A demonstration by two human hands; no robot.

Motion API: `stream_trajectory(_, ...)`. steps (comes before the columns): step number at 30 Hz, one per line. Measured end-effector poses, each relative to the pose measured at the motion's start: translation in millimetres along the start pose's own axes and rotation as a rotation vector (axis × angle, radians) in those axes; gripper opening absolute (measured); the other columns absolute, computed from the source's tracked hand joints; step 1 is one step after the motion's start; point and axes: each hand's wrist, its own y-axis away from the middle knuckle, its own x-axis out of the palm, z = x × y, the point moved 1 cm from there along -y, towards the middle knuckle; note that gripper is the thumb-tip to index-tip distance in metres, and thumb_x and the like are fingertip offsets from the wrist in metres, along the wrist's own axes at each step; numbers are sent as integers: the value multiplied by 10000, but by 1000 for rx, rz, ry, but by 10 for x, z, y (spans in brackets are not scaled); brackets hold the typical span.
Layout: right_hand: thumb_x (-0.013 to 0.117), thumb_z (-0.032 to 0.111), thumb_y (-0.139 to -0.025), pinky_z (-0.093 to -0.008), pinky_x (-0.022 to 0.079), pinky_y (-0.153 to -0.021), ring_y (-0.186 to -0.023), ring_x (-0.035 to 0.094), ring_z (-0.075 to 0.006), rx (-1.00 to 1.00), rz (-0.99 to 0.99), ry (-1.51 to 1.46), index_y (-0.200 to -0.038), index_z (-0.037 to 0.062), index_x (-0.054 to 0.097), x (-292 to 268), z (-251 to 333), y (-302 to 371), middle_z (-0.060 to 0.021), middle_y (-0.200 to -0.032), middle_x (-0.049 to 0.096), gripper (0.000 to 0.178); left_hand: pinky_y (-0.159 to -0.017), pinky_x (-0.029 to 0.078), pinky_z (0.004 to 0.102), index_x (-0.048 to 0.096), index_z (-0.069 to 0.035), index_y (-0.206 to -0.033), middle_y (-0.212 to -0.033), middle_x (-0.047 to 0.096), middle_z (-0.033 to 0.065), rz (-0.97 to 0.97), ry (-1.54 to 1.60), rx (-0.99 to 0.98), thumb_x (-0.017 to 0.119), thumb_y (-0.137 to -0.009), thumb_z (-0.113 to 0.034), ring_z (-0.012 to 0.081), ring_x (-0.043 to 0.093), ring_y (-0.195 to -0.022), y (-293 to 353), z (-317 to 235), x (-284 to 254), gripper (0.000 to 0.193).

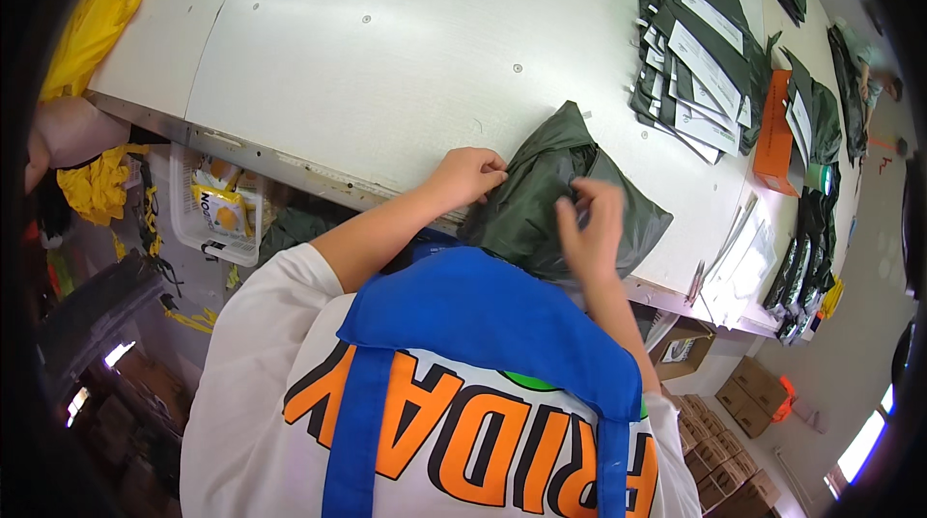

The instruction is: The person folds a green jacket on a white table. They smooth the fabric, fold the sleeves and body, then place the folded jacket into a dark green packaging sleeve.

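A dark green plastic mailing bag (541, 195), puffed out and creased, lies at the near edge of the white table, close against my body. My left hand (471, 176) pinches the bag's left edge between thumb and fingers. Over the bag's right part is my right hand (597, 226), slightly blurred, its fingers bent and its thumb apart from them. Nothing shows between those fingers. What the bag contains is hidden.
Dark mailing bags with white labels (703, 59) are stacked at the far right, beside an orange box (774, 132). Yellow bags (101, 16) lie at far left. Below the edge hangs a clear bin (208, 243) with yellow packets. Cardboard boxes (751, 388) stand at lower right.
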Motion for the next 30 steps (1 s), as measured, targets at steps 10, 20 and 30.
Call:
stream_trajectory(10, 849, 174, -484, -526, 379, -931, -1260, 351, -476, -173, 86, 455, -1146, 187, 569, 390, 435, 144, -203, -1422, 318, 719, -652, 504, 301, 554, -37, -922, -820, 566, 47, 83, 369, -78, 489, -953, -161, 134, 544, -730, -313, -149, 94, 143)
stream_trajectory(20, 749, 13, -573, -388, 484, -866, -1068, 567, -340, -86, -260, 77, -814, 81, 549, 128, 126, 84, -170, -1260, 520, 320, -510, 501, 269, 537, -11, -955, -845, 563, 60, -40, 141, 101, 598, -877, -118, 138, 582, -628, -10, -417, 108, 146)
stream_trajectory(30, 796, 100, -590, -405, 482, -857, -1072, 548, -350, -80, -149, 385, -994, 113, 575, 221, 482, 156, -165, -1318, 424, 461, -505, 470, 266, 562, 11, -913, -733, 594, 68, -14, 178, 156, 583, -860, -76, 127, 586, -577, -30, -327, 171, 104)
